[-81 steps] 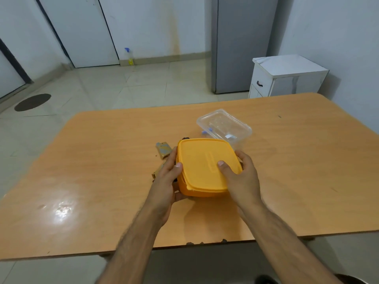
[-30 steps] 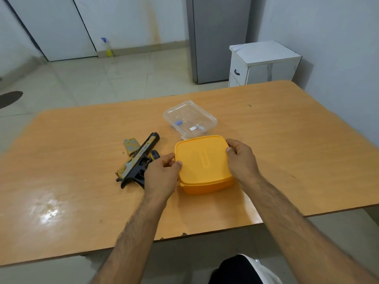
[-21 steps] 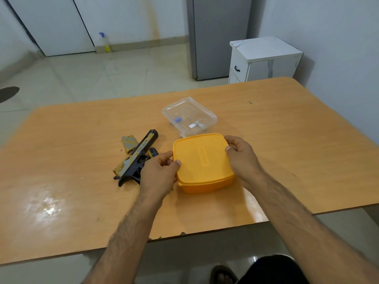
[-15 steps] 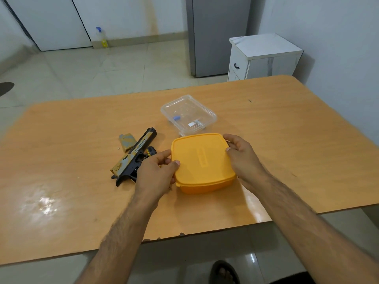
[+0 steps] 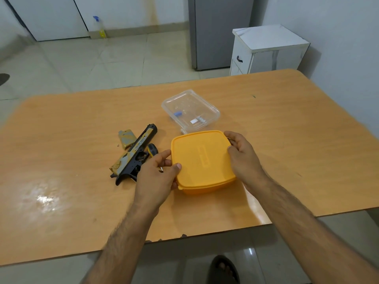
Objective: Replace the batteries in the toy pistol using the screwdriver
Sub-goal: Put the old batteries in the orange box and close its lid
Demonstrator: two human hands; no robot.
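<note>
A black and tan toy pistol (image 5: 134, 153) lies on the orange table (image 5: 287, 124), left of a lidded orange box (image 5: 202, 160). Its tan battery cover (image 5: 126, 138) lies loose beside the barrel. A black and yellow screwdriver handle (image 5: 152, 149) shows between the pistol and the box; my left hand hides most of the shaft. My left hand (image 5: 158, 178) grips the box's left edge, thumb on the lid. My right hand (image 5: 243, 158) grips the box's right edge. A clear plastic container (image 5: 190, 110) with small items inside stands just behind the box.
A tiny dark screw-like speck (image 5: 118, 145) lies left of the battery cover. A white cabinet (image 5: 268, 50) and a grey fridge (image 5: 219, 31) stand beyond the table's far right. The table's near edge is chipped (image 5: 182, 235).
The orange box has shifted to the right off the pistol, which is now uncovered. Both hands went on gripping the box's sides; in the last second it barely moved.
</note>
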